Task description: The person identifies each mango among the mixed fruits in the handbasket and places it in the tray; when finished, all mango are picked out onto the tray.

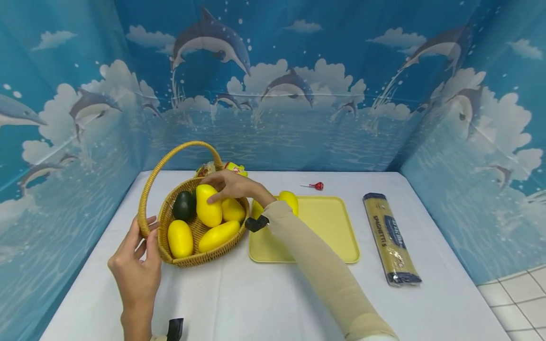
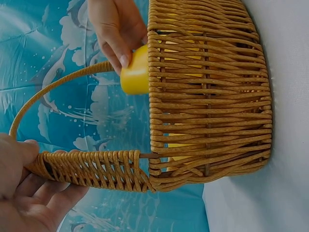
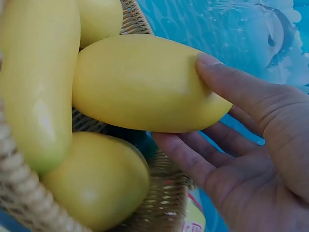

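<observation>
Left hand (image 1: 138, 266) grips the handle (image 2: 91, 170) at nine o'clock, likely steadying the basket (image 2: 212, 111) while right hand (image 1: 232, 185) pinches a mango (image 1: 207, 209).

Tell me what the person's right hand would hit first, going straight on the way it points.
First the yellow mango the right hand holds; beyond it, probably the dark green fruit, though depth is unclear.

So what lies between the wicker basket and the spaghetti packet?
In the head view, the yellow tray lies between the wicker basket and the spaghetti packet, with mangoes on it and the right sleeve crossing above.
</observation>
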The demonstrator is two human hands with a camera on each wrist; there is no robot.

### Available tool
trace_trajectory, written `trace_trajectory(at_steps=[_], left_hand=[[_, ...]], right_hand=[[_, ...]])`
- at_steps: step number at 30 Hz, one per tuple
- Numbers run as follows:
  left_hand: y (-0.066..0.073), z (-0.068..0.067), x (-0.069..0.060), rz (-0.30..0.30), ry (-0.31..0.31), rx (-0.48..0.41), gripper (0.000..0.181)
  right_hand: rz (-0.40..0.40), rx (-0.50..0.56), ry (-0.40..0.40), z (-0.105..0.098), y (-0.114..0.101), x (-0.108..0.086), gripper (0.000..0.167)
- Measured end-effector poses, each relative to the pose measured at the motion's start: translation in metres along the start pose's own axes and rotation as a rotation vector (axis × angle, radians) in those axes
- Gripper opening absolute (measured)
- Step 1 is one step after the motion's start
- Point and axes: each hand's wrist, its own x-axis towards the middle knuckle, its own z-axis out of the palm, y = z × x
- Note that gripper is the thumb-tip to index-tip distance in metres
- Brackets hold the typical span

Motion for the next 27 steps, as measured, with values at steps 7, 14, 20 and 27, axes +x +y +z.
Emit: trace_trajectory(at_steps=[7, 14, 20, 27], left_hand=[[0.001, 0.0, 0.002, -0.001, 0.0, -0.005, 0.052], [0.002, 0.001, 0.004, 0.003, -0.002, -0.008, 0.052], [0.001, -0.003, 0.001, -0.02, 0.004, 0.012, 0.053], [0.002, -0.002, 0.0, -0.024, -0.007, 0.002, 0.055]], right_hand=[[-0.023, -0.003, 0.048, -0.013, -0.009, -0.015, 0.058], [-0.035, 0.025, 0.066, -0.027, -0.007, -0.032, 0.059], [-0.043, 0.012, 0.086, -0.036, -0.013, -0.049, 0.054], [-0.053, 0.098, 0.142, -0.049, -0.02, -0.081, 0.057]])
